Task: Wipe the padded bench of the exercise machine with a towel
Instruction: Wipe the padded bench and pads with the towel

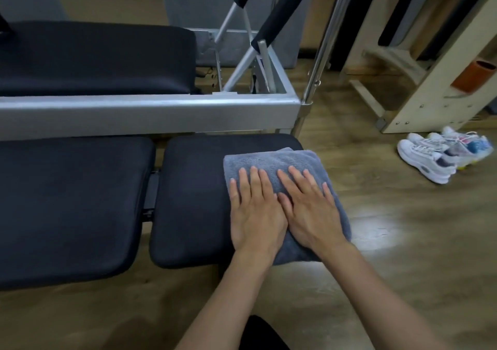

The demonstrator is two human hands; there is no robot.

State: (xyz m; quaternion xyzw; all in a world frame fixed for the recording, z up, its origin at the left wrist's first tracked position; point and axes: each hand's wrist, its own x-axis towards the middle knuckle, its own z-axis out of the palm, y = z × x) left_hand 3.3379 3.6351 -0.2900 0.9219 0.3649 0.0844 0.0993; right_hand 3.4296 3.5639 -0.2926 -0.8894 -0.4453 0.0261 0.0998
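A folded grey-blue towel (271,161) lies on the right end of a black padded bench section (193,196). My left hand (255,209) and my right hand (309,209) rest flat on the towel side by side, fingers spread and pointing away from me, thumbs touching. Both palms press down on the cloth; neither hand grasps it. A larger black pad (70,204) of the same bench sits to the left, across a narrow gap.
Behind the bench runs a silver metal frame (150,110) with another black pad (96,59), padded bars (282,13) and an upright pole (330,32). Pale sneakers (441,156) lie on the wooden floor at right, near a wooden rack (430,86).
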